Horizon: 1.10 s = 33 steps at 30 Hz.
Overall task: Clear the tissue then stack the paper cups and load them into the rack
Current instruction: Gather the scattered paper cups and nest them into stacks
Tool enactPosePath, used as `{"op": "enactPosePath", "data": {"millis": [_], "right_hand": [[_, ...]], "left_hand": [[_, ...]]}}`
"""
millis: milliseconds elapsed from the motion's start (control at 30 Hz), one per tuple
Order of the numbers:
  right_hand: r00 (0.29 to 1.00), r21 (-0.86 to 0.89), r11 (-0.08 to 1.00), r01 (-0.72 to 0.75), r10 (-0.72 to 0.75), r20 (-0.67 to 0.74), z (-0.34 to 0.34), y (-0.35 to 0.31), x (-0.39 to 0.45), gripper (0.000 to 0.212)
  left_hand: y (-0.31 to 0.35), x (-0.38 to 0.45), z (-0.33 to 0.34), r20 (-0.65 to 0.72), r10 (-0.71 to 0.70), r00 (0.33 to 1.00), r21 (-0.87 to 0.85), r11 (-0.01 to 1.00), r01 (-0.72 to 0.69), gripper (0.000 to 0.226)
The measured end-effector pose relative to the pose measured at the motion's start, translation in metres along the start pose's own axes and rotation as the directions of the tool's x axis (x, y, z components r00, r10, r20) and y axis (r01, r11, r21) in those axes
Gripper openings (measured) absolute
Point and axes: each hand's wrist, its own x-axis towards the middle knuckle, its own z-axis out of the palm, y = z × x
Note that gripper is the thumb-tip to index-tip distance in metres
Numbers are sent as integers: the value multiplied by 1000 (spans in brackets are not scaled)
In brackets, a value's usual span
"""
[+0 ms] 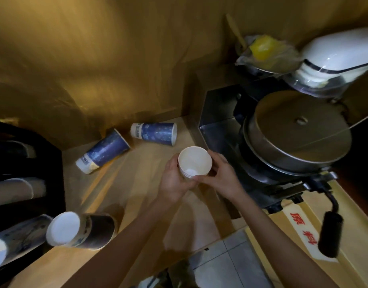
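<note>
Both my hands hold an upright stack of paper cups (194,162) with a white inside, above the middle of the wooden counter (137,196). My left hand (173,181) wraps its left side and my right hand (222,177) cups its right side. Two blue patterned paper cups lie on their sides near the back wall: one (103,151) at the left, one (154,133) at the right. A stack of cups (81,230) lies on its side at the front left, its white mouth toward me. The dark rack (27,183) at the left edge holds lying cups. No tissue is visible.
A metal machine (291,138) with a round lid and a black-handled lever (329,233) fills the right side, close to my right hand. Behind it stand a white appliance (332,59) and a bowl with a yellow bag (264,48). A gold wall rises at the back.
</note>
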Motion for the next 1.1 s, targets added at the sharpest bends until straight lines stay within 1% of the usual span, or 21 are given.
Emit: {"op": "enactPosePath", "data": {"millis": [67, 200, 267, 333, 433, 500, 600, 633, 667, 733, 767, 800, 867, 900, 933, 967, 1000, 1033, 1100], "right_hand": [[1000, -50, 999, -17, 17, 4, -6, 6, -1, 84], [999, -58, 998, -38, 39, 14, -11, 14, -2, 86], [999, -55, 997, -48, 49, 22, -12, 13, 0, 83], [998, -80, 995, -60, 62, 28, -13, 9, 3, 77], [997, -220, 975, -45, 56, 44, -14, -3, 11, 59], [998, -329, 944, -30, 45, 39, -15, -11, 17, 49], [1000, -493, 870, -1, 8, 12, -17, -25, 27, 45], [1000, -515, 857, 23, -21, 10, -17, -31, 30, 45], [999, -512, 858, 50, -51, 11, -17, -39, 34, 44], [994, -459, 884, 94, -107, -3, -13, -53, 44, 38], [992, -421, 901, 103, -123, -20, -8, -60, 49, 34], [992, -376, 921, 99, -120, -34, -2, -66, 56, 29], [998, -232, 972, 38, -49, -43, 14, -76, 69, 21], [999, -123, 992, -24, 20, -38, 24, -81, 76, 19], [994, 26, 994, -107, 107, -15, 34, -84, 81, 18], [977, 198, 956, -215, 211, 39, 44, -88, 86, 19], [944, 356, 874, -331, 308, 122, 55, -91, 91, 22], [902, 466, 772, -432, 378, 210, 65, -93, 95, 25], [816, 602, 556, -573, 453, 358, 82, -93, 106, 36]], "left_hand": [[4, 2, 7, 28, 6, 1000, -17, 1000, -5, 97], [6, 5, 12, 41, 11, 999, -34, 999, -10, 101], [8, 8, 12, 55, 15, 998, -17, 1000, -14, 98], [6, 11, 11, 64, 10, 998, 10, 1000, -11, 92], [4, 14, 8, 71, -13, 997, 41, 999, 10, 88], [6, 15, 5, 99, -33, 995, 62, 998, 27, 88], [11, 20, -7, 185, -79, 980, 186, 982, 44, 88], [13, 22, -14, 202, -105, 974, 250, 967, 53, 83], [14, 24, -22, 196, -131, 972, 317, 946, 64, 74], [17, 29, -46, 145, -162, 976, 460, 884, 79, 45], [19, 32, -60, 120, -158, 980, 550, 833, 67, 32], [19, 35, -73, 101, -133, 986, 636, 771, 39, 25], [18, 42, -99, 62, -75, 995, 748, 664, 3, 23], [16, 46, -111, 38, -53, 998, 779, 627, 4, 23], [12, 51, -122, 10, -33, 999, 803, 596, 11, 25], [8, 56, -133, -11, -14, 1000, 825, 565, 17, 26], [3, 62, -142, -29, 0, 1000, 842, 539, 25, 26], [-4, 68, -151, -45, 0, 999, 850, 525, 38, 27], [-19, 80, -164, -72, -44, 996, 840, 536, 84, 39]]}}
